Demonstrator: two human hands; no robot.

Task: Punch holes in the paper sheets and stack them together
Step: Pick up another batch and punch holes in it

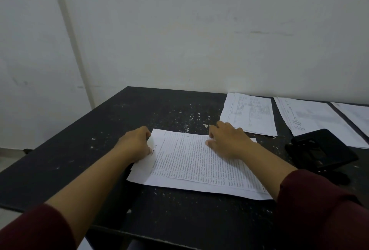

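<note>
Head view: printed sheets (191, 161) are lying flat mid-table, w/ the black hole punch (321, 150) just to their right, not in use. Left hand (135, 143) is curling its fingers on the sheets' left edge; right hand (227, 141) is pressing spread fingers on top. Judging: squaring up, punching prob. still pending. Three more thin white piles (249, 113) are waiting beyond the punch. Table (99, 133) is matte black, speckled.
</note>
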